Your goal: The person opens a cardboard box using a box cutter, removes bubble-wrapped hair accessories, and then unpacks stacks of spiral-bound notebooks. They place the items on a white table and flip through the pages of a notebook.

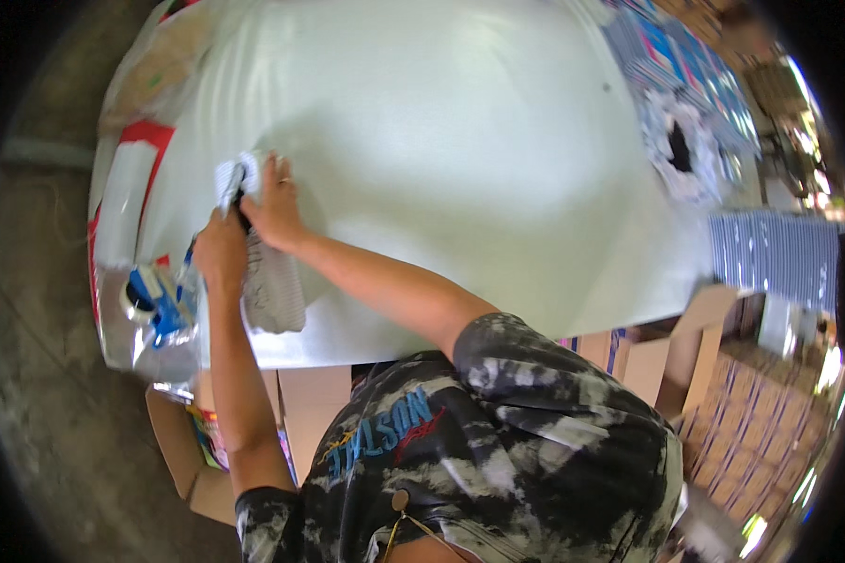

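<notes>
A white and grey striped cloth (277, 293) lies bunched lengthwise on the left part of a pale table. My left hand (221, 251) is closed on its left edge, with the fingers curled in. Across the cloth's upper part rests my right hand (275, 208), fingers stretched forward and thumb out toward the left hand. Between the two hands a narrow dark strip shows, and I cannot make out what it is. Close to my left wrist lies a blue tape dispenser (167, 305), next to a roll of tape (139, 302).
White and red packaging (127, 202) lines the table's left edge. Blue packs (676, 61) are piled at the far right, with a crumpled plastic bag (681, 150) below them. A wrapped stack (775, 253) stands at the right edge. Open cartons (183, 450) sit under the near edge.
</notes>
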`<state>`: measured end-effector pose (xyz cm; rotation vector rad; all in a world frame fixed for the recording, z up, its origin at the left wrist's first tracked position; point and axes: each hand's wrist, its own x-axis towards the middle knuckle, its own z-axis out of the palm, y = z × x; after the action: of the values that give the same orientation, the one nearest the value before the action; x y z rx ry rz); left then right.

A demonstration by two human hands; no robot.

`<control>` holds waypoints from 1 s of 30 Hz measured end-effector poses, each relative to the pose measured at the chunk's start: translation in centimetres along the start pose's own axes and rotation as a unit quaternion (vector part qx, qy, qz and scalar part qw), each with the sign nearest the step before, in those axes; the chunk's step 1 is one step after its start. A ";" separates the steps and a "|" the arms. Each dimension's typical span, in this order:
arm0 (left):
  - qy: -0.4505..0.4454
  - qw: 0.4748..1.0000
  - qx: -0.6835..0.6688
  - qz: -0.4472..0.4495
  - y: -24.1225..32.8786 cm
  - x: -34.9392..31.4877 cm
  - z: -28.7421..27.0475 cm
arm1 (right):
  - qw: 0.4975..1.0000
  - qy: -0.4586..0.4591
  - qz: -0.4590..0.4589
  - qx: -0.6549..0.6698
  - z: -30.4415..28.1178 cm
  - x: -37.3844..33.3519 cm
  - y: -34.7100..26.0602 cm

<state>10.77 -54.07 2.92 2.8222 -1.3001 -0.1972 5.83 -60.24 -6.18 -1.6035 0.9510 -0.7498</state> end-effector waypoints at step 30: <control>0.224 0.927 -0.299 -0.027 -6.2 -1.1 1.4 | 0.966 -0.207 0.046 0.146 -1.8 -2.2 -2.1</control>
<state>14.61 -49.14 1.12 2.2041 -0.8700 0.0497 3.67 -58.98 -3.75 -1.3726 0.5758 -0.4396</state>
